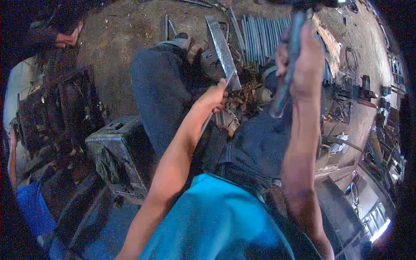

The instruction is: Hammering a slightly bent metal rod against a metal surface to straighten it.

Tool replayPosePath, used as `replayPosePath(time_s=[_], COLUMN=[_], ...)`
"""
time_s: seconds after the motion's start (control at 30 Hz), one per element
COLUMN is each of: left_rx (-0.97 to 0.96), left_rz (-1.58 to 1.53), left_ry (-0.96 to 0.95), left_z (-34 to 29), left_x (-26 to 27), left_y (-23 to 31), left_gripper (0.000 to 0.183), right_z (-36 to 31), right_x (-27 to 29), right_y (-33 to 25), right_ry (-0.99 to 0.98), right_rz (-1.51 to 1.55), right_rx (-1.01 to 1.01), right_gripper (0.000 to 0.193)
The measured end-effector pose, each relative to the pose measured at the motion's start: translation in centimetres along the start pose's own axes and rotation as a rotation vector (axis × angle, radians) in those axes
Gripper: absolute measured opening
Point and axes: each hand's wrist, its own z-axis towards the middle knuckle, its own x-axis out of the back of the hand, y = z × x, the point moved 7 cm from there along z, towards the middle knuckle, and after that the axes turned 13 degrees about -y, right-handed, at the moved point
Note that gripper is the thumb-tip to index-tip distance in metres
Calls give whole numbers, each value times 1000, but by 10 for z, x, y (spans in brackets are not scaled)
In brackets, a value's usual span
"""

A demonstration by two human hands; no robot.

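My left hand [214, 98] is closed round a thin metal rod [208, 121], which slants up between my knees. The rod's upper end comes close to the lower end of a flat, shiny metal strip [222, 53]. High on the right, my right hand [307, 63] grips a hammer [281, 100] by its blue-grey handle. The hammer's dark head is near the top edge and partly lost in shadow. Below the metal strip lies a heap of brown scraps [248, 99], between my dark-trousered legs.
Many grey metal rods [265, 39] lie side by side on the dirt floor ahead. A dark, worn case [116, 147] stands by my left leg. Dark machinery [60, 108] and a person in blue clothing [32, 206] are at the left. Tools and metal parts [362, 91] clutter the right.
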Motion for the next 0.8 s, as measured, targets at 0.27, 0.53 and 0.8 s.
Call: replayPosePath(time_s=[0.27,0.53,0.8], left_rx=[23,-96,-112], left_rz=[53,115,369], left_ry=[-19,31,82], left_z=[8,2,-11], left_x=[6,4,2], left_y=[-4,4,7], left_gripper=[51,76,63], right_z=[-24,-54,0], right_x=[-5,-12,1], right_y=[5,191,-40], right_ry=[103,95,31], right_rz=[230,91,-15], right_rx=[199,-681,9], right_gripper=[42,49,51])
